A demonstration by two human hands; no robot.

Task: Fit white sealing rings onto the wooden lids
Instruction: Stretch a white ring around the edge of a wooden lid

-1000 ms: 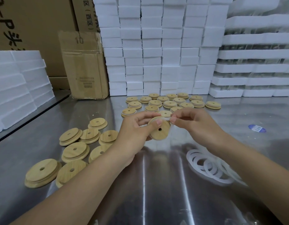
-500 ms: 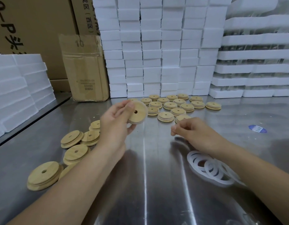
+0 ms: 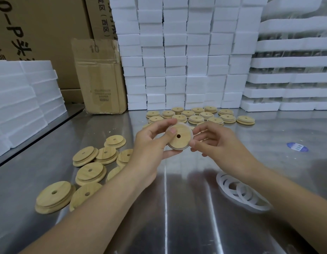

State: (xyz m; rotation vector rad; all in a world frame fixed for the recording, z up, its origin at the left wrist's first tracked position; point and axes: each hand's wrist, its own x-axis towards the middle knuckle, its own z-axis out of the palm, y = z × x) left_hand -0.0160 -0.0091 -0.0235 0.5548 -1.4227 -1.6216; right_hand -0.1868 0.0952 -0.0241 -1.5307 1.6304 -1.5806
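Note:
My left hand (image 3: 150, 143) grips a round wooden lid (image 3: 180, 143) with a centre hole, held up over the middle of the table. A thin white sealing ring (image 3: 191, 133) shows around the lid's right rim. My right hand (image 3: 217, 143) pinches that ring at the lid's right edge with thumb and fingers. Several loose white rings (image 3: 239, 191) lie in a heap on the table at the right, partly hidden by my right forearm. Bare wooden lids (image 3: 89, 171) are scattered at the left.
A group of several lids (image 3: 195, 116) stands in rows at the back of the steel table (image 3: 177, 217). White foam blocks (image 3: 177, 52) are stacked behind, more foam (image 3: 21, 99) at the left, beside a cardboard box (image 3: 100, 76). A blue sticker (image 3: 296, 146) lies at the right.
Half a second ago my left hand held a lid out to the back left while my right hand was apart and lower. Now both hands meet on a lid at the centre.

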